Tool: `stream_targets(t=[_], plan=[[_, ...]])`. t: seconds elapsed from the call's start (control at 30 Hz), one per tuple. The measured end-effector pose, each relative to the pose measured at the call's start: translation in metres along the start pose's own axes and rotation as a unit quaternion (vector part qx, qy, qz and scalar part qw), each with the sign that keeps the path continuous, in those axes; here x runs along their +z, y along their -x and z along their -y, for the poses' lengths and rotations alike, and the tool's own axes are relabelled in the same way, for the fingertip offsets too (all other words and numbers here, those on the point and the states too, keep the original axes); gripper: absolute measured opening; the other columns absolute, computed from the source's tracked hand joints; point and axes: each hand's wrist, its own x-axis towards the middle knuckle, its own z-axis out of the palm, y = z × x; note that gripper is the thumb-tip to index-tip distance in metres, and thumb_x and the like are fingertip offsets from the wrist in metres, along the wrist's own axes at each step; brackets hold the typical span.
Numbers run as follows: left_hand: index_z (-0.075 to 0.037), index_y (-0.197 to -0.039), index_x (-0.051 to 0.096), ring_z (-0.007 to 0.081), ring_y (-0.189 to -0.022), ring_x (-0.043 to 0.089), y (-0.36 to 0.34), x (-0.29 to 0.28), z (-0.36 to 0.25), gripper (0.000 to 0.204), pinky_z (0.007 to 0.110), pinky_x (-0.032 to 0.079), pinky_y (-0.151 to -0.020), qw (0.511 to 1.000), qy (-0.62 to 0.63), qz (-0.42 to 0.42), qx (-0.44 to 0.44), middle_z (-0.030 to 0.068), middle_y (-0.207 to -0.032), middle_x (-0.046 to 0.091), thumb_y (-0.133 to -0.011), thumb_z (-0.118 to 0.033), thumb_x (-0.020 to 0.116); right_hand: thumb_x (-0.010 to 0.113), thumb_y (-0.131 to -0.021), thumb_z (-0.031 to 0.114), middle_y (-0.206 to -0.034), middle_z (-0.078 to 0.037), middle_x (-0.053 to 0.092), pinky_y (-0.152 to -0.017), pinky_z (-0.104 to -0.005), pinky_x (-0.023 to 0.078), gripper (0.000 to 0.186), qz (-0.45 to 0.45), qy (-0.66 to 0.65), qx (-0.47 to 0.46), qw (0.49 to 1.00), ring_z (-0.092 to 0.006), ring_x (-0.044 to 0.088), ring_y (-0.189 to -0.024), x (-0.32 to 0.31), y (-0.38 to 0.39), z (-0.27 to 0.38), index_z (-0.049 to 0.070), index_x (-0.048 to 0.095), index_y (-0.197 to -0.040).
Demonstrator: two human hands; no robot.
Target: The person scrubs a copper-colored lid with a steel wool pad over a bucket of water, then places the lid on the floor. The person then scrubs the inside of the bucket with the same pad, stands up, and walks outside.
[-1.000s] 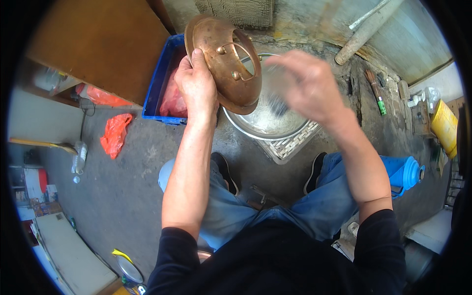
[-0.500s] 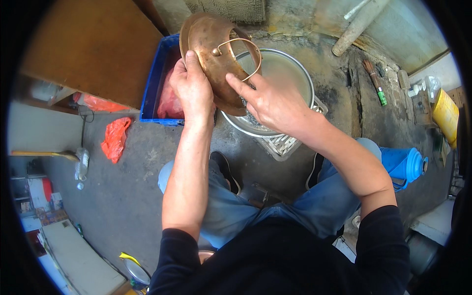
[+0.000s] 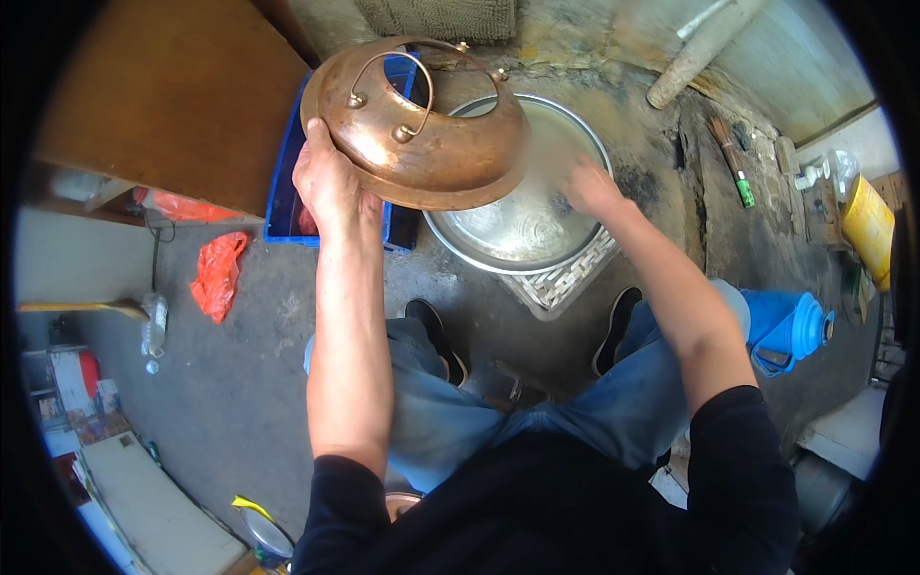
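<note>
1. The left hand (image 3: 331,182) holds a round copper lid with two looped handles and a hole in the middle (image 3: 417,129) up in the air. Its fingers are closed on the lid's near-left rim, with the thumb side under the edge, and the lid is tilted with its top face toward the person.
2. The lid hangs above the gap between the blue plastic crate (image 3: 283,192) on the left and the wide shiny metal basin (image 3: 527,220) on the right. Its right edge overlaps the basin's left rim in the view, but it is well above it, not touching.
3. The right hand (image 3: 589,187) is down inside the basin, at its right side. It is blurred, so I cannot tell how far its fingers are open or whether they hold anything.
4. The lid lies to the left of the right hand and above it; the left hand alone carries it.
5. The basin sits on a woven square mat (image 3: 565,283) on the concrete floor (image 3: 249,383), between the person's shoes.
6. There is open floor to the near left, by the red plastic bag (image 3: 218,273). A blue jug (image 3: 791,326) stands close on the right, and the crate hems in the left side.
</note>
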Motion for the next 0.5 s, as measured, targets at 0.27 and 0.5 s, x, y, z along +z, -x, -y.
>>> stream_targets(t=[0.27,0.5], plan=[[0.009,-0.127,0.053,0.0269,-0.103,0.067,-0.012,-0.005,0.0,0.041,0.04,0.057,-0.091,0.999,0.027,-0.021,0.006,0.0186,-0.119,0.064,-0.11,-0.024,0.037,0.057,-0.085,0.005,-0.13,-0.029,0.058,-0.102,-0.0449,0.049,0.045,0.051,-0.089,-0.025,0.994,-0.0414,0.06,-0.118,0.032,-0.003,0.0,0.004,0.061,-0.13],[0.009,-0.13,0.052,0.0289,-0.108,0.066,-0.021,0.0,0.021,0.042,0.041,0.057,-0.092,0.999,0.022,-0.021,0.026,0.0197,-0.124,0.063,-0.109,-0.025,0.039,0.065,-0.082,0.009,-0.112,-0.017,0.063,-0.095,-0.0397,0.051,0.027,-0.316,-0.324,-0.148,0.879,-0.0329,0.063,-0.105,-0.109,0.01,0.114,0.002,0.068,-0.108]])
